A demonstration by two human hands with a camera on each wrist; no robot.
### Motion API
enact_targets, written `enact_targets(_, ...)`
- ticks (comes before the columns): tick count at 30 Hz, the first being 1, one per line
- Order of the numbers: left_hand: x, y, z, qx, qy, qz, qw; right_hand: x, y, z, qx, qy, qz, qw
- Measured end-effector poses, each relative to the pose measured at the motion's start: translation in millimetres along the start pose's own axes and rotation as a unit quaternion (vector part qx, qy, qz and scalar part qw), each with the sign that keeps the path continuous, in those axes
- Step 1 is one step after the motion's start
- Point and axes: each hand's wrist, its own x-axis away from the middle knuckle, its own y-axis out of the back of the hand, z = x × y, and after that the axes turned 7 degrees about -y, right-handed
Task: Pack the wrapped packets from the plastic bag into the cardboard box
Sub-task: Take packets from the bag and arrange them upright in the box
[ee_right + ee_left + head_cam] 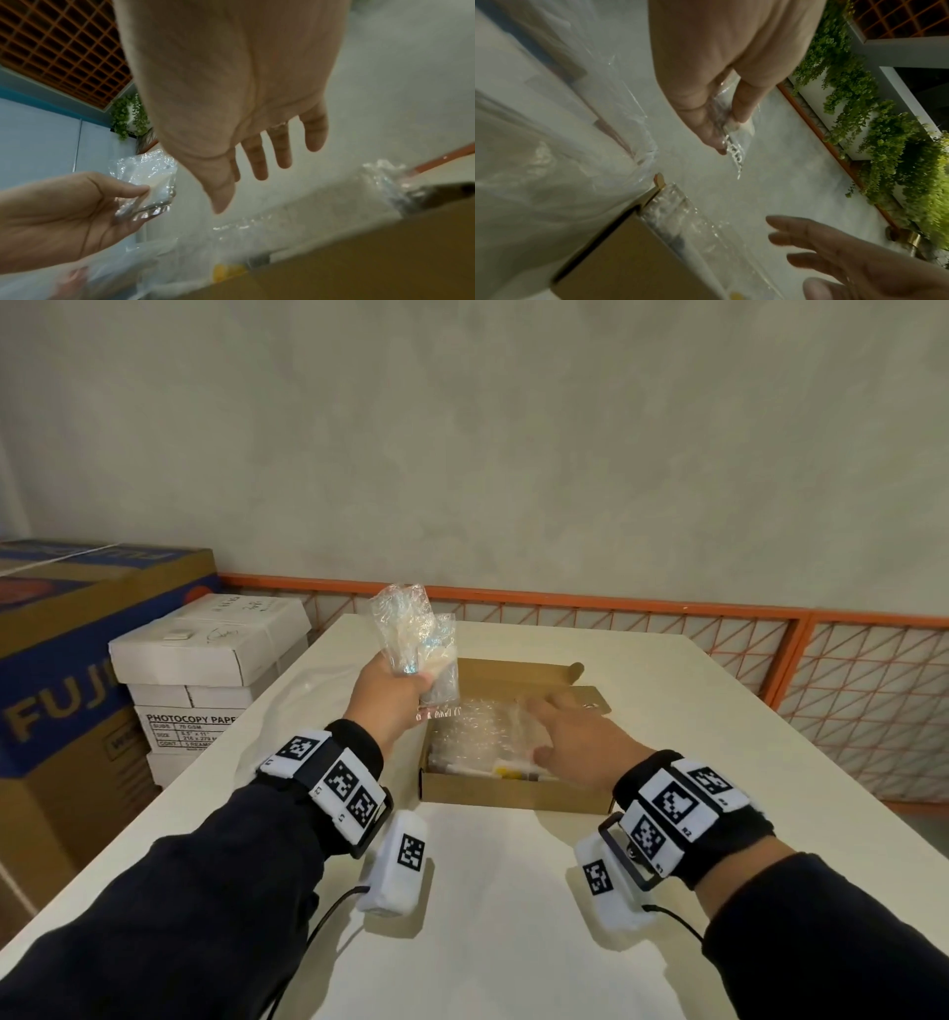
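Observation:
An open brown cardboard box (513, 796) sits mid-table and holds several clear wrapped packets (477, 737). My left hand (390, 690) is raised above the box's left corner and pinches clear wrapped packets (411, 629) between thumb and fingers; the packets (734, 142) also show in the left wrist view, and in the right wrist view the packets (151, 182) appear at the left. My right hand (570, 737) hovers over the box with fingers spread, holding nothing. A clear plastic bag (308, 690) lies flat on the table left of the box.
Stacked white photocopy paper cartons (205, 660) and a large brown-and-blue carton (67, 670) stand left of the white table (513, 916). An orange mesh railing (821, 670) runs behind the table. The box's lid flap (539, 677) lies open at the far side.

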Motion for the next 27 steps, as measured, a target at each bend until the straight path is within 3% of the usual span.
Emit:
enact_targets(3, 1.2, -3.0, 0.8, 0.007, -0.001, 0.011, 1.0, 6.4, -7.2, 1.3, 0.042, 0.057, 0.087, 0.994)
enact_targets(6, 1.7, -5.2, 1.5, 0.007, -0.003, 0.019, 1.0, 7.5, -14.6, 0.2, 0.077, 0.054, 0.155, 0.983)
enact_targets(8, 2.0, -7.1, 2.4, 0.0, -0.002, 0.028, 1.0, 7.0, -14.4, -0.6, 0.036, 0.053, 0.133, 0.989)
enact_targets(12, 4.2, -13.7, 4.0, -0.012, 0.02, 0.063, 0.998, 9.6, 1.8, 7.7, -0.168, 0.044, -0.004, 0.985)
enact_targets(14, 8.7, -19.4, 4.6, -0.011, 0.028, 0.106, 0.994, 10.3, 9.8, 14.5, -0.283, 0.022, -0.049, 0.958)
enact_targets(18, 17.8, -35.2, 4.2, -0.012, 0.031, 0.178, 0.984, 4.4, 8.6, 20.5, -0.517, -0.035, -0.043, 0.854)
enact_targets(23, 19.2, -44.4, 2.5, 0.008, 0.066, 0.175, 0.982, 5.2, 3.3, 4.6, -0.585, -0.055, -0.076, 0.805)
enact_targets(27, 16.4, -47.3, 4.6, -0.001, 0.077, 0.149, 0.986, 8.3, 2.3, -9.0, -0.596, -0.066, -0.073, 0.797)
